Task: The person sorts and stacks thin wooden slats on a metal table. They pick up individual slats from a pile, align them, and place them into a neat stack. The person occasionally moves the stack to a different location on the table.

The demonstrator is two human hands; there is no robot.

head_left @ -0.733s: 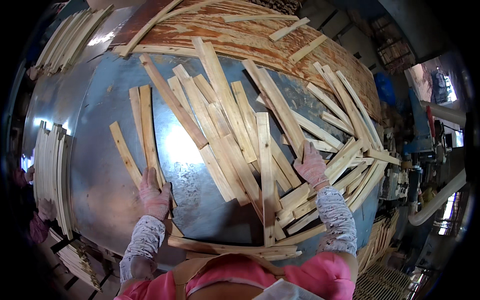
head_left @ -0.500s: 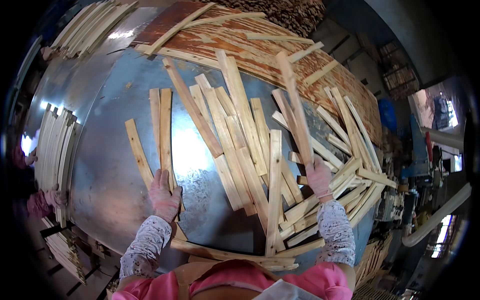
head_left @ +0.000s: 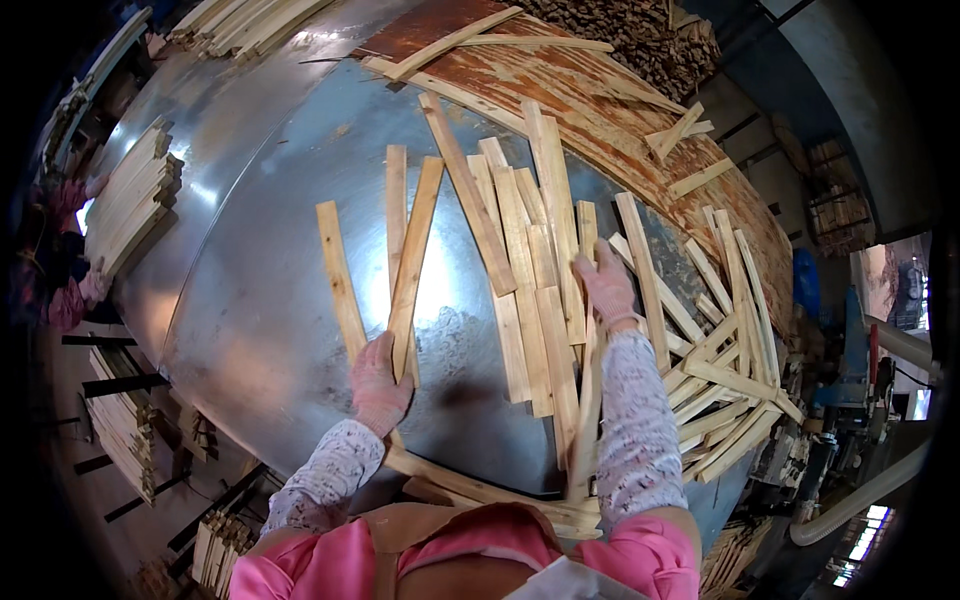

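My left hand (head_left: 380, 388), in a pale pink glove, is closed round the lower part of a wooden strip (head_left: 417, 255). That strip tilts to the right, crossing another strip (head_left: 396, 185) that lies beneath it. Left of them a third, knotty strip (head_left: 338, 275) lies apart, its lower end by my wrist. My right hand (head_left: 608, 287), gloved alike, reaches with thumb and fingers apart over the upper end of a strip (head_left: 590, 400), which it partly hides. Just right of that hand a reddish strip (head_left: 642, 265) rests on the pile.
Overlapping strips (head_left: 510, 300) cover the middle of the metal table (head_left: 250, 330), with a jumbled heap (head_left: 730, 400) at the right. A worn wooden board (head_left: 640, 130) lies beyond. Across the table, gloved hands of another person (head_left: 75, 295) are by a stack of strips (head_left: 135, 205).
My right hand has let go of the reddish strip, which lies to its right, and moved up and left over the pile. The left-hand strip has tilted rightward. The whole view has shifted.
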